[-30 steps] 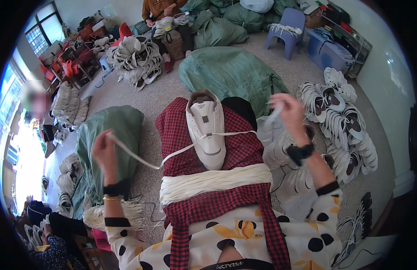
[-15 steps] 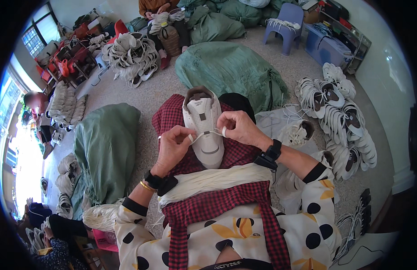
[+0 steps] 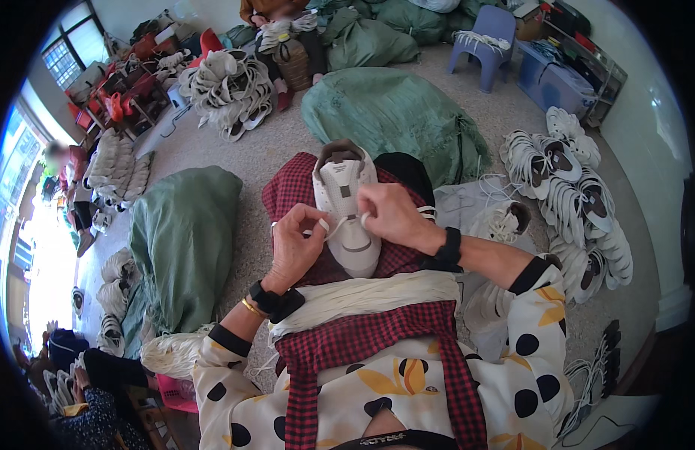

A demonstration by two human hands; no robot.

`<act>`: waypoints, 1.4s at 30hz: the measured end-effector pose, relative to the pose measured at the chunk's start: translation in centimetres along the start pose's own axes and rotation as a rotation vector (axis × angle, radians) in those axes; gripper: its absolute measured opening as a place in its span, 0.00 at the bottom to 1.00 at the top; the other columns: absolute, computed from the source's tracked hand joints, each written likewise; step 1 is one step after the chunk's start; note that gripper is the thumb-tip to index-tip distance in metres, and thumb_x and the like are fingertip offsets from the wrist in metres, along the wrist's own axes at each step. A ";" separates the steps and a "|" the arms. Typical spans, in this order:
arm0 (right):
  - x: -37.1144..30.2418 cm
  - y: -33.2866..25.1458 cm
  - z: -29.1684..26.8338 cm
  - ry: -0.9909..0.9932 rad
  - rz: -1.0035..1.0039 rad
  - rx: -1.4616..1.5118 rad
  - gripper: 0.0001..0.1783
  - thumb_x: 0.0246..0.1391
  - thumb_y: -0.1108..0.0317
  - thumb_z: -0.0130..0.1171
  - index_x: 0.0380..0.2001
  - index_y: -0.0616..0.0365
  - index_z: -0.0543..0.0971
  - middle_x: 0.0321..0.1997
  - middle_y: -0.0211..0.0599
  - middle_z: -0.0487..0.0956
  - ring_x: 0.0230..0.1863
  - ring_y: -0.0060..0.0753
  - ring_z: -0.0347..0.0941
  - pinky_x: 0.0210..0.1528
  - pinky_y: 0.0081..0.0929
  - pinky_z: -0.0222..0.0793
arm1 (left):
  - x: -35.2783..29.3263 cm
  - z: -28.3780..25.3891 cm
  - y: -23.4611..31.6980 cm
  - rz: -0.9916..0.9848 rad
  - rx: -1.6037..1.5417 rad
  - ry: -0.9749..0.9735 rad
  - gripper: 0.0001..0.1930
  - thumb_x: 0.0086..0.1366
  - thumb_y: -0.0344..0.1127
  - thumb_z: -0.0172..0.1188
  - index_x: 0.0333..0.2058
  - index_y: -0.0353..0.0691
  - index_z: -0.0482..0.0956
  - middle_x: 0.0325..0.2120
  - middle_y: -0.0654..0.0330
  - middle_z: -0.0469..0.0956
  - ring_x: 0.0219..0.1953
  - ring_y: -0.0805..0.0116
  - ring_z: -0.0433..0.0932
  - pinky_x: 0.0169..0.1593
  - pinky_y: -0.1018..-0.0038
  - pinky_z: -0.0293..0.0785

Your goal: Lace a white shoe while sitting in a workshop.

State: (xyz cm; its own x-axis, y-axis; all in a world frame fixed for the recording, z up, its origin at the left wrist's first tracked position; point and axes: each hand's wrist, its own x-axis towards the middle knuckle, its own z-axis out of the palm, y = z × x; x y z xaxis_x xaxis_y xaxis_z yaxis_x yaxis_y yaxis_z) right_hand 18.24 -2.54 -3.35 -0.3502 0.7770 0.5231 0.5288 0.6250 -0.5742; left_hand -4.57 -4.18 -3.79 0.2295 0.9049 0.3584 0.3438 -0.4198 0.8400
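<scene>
On my lap, over the red-and-black checked apron [image 3: 287,196], rests a white sneaker [image 3: 358,259], its toe pointing toward me and its tongue uncovered. A pale shoelace [image 3: 337,228] runs through the lowest eyelets. My left hand [image 3: 296,238] pinches the lace's left end beside the shoe. My right hand [image 3: 395,216] is closed on the lace at the shoe's right side, partly covering the eyelets. A thick bundle of cream laces [image 3: 362,298] lies across my lap, just below the toe.
Green sacks [image 3: 184,247] stand left of me, and another large green sack [image 3: 385,112] lies ahead. Stacked shoes [image 3: 580,195] stand at right, with more shoe piles [image 3: 227,90] at far left. A purple chair [image 3: 484,45] stands at the back. Other people sit nearby.
My right hand has shifted inward over the right eyelets, its back turned more upward. The left hand still pinches the lace. The whole view has shifted slightly.
</scene>
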 end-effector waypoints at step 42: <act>6.5 0.0 -4.3 -0.909 -0.186 -0.344 0.08 0.39 0.69 0.60 0.24 0.60 0.84 0.32 0.43 0.79 0.46 0.48 0.74 0.46 0.41 0.72 | 8.9 -3.0 4.5 0.550 0.790 -0.859 0.03 0.51 0.30 0.59 0.26 0.42 0.81 0.34 0.57 0.73 0.44 0.56 0.74 0.43 0.59 0.69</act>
State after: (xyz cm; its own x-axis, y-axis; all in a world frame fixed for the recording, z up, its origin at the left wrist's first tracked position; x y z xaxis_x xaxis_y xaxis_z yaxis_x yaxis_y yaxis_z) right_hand 19.26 2.17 2.76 -0.8344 0.5214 -0.1787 0.5509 0.7986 -0.2424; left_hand -3.72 2.21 4.44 0.9195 0.3906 -0.0449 0.3931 -0.9148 0.0931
